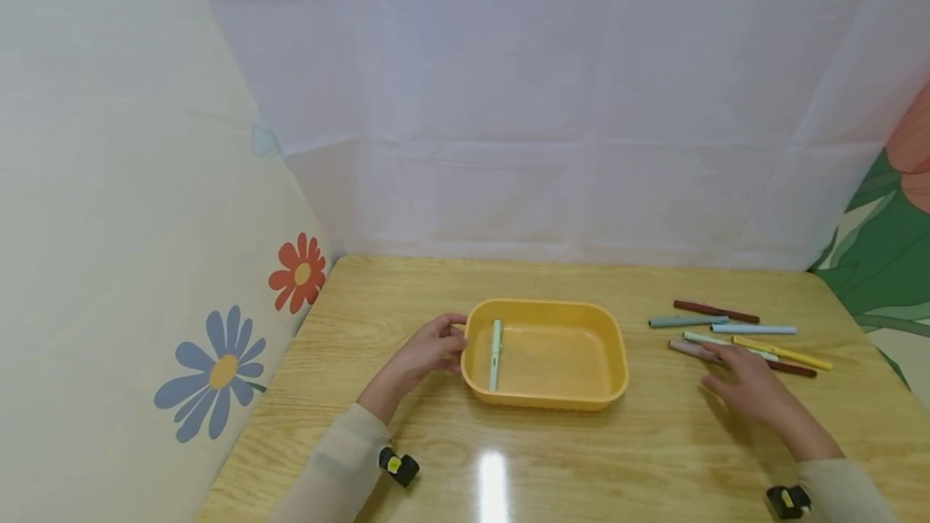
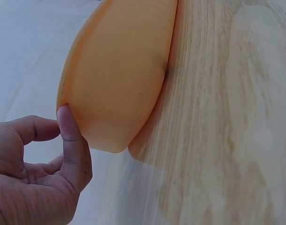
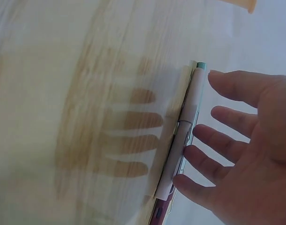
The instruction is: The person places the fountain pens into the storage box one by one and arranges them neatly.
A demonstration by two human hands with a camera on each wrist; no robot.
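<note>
A yellow tray [image 1: 545, 403] rests on the wooden table, and one pale green pen [image 1: 496, 353] lies inside near its left wall. At the tray's left rim my left hand [image 1: 429, 348] holds the edge; a fingertip presses on the outer wall [image 2: 119, 79] in the left wrist view. My right hand [image 1: 751, 390] hovers by a loose pile of pens at the right, fingers spread and holding nothing. Closest to its fingertips is a greyish-pink pen [image 3: 192, 98], beside a light green pen [image 1: 708, 339] and a yellow pen [image 1: 792, 353].
Behind that hand's pens lie a dark red pen [image 1: 715, 311], a teal pen [image 1: 686, 321] and a light blue pen [image 1: 756, 329]. Another dark red pen [image 1: 795, 369] pokes out past the fingers. White cloth [image 1: 494, 103] hangs along the table's back edge.
</note>
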